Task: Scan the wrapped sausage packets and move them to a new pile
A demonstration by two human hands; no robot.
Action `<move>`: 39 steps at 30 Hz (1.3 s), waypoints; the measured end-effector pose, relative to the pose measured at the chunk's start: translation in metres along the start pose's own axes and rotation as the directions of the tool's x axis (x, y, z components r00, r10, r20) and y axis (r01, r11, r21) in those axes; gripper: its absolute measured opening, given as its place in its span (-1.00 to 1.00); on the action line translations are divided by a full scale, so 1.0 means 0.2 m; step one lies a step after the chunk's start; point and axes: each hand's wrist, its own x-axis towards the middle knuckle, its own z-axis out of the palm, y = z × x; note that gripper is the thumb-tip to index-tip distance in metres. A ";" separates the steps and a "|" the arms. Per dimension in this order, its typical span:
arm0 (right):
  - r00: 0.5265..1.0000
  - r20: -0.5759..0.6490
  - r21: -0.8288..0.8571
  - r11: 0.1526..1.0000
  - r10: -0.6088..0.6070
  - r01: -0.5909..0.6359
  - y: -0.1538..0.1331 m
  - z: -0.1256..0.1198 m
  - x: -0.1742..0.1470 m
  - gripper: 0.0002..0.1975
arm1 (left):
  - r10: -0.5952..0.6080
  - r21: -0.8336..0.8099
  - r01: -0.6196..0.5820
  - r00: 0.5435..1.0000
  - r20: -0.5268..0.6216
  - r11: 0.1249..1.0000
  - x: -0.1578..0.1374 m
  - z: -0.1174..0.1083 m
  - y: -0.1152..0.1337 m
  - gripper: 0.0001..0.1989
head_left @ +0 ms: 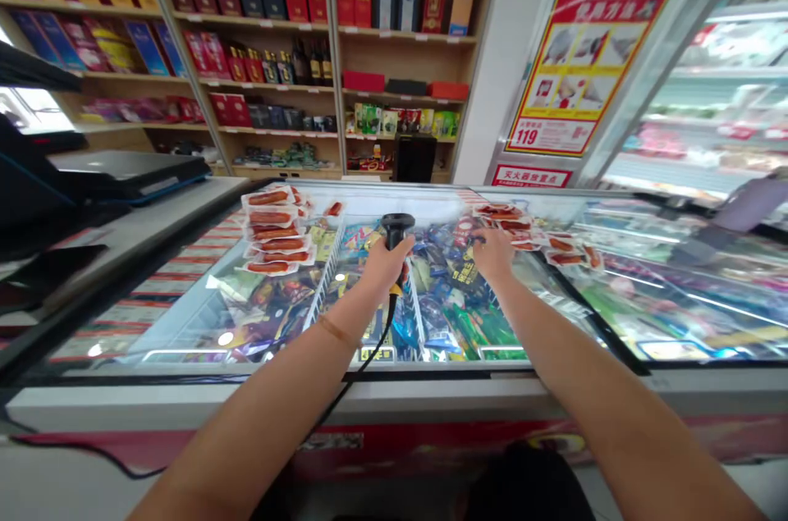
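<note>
My left hand (385, 262) is closed around the handle of a black barcode scanner (398, 224), its head up and its cable trailing down toward me. Over the freezer's glass top, my right hand (494, 252) has its fingers curled at the left edge of a pile of vacuum-packed sausages (505, 213). Blur hides what is between those fingers. Left of the scanner lies a stack of packed sausages (274, 238), with a single small sausage pack (334, 210) beside it. More sausage packs (566, 252) rest on the glass farther right.
Under the glass of the chest freezer (424, 377) are bagged goods parted by white wire dividers (326, 271). A counter with a dark flat device (132, 172) stands at left. Shelves (264, 86) of boxes and bottles line the back wall. A red poster (600, 45) hangs at right.
</note>
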 end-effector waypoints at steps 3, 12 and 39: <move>0.989 0.051 -0.077 0.988 0.141 -0.137 0.09 -0.08 0.03 -0.74 | -0.036 0.080 0.034 0.999 0.016 0.996 -0.02 0.02 -0.07 -0.70; 0.969 0.112 -0.272 0.945 0.219 -0.182 0.21 -0.17 0.06 -0.74 | -0.034 0.163 0.013 0.991 0.129 0.986 -0.04 0.01 -0.10 -0.71; 0.915 0.338 0.099 0.975 -0.222 0.200 0.08 -0.03 0.00 -0.59 | -0.005 0.146 -0.024 0.981 0.191 0.989 -0.06 -0.02 -0.11 -0.69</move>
